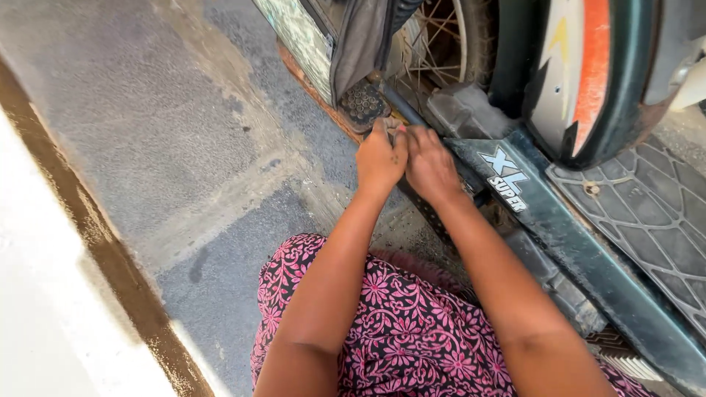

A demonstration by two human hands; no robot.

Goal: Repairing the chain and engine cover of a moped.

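Both my hands reach forward to the lower side of a dark green moped (559, 242). My left hand (379, 158) and my right hand (430, 165) press side by side, fingers curled, at a spot just below the black ribbed foot pedal (362, 104) and beside the spoked rear wheel (434, 44). What the fingertips grip is hidden by the hands themselves. A grey cloth flap (360, 44) hangs above the pedal.
Grey concrete ground (147, 132) with sandy streaks lies to the left, edged by a brown strip and a bright white surface (37, 294). My lap in pink flowered fabric (397, 331) fills the bottom. The moped's black grid footboard (654, 213) is at right.
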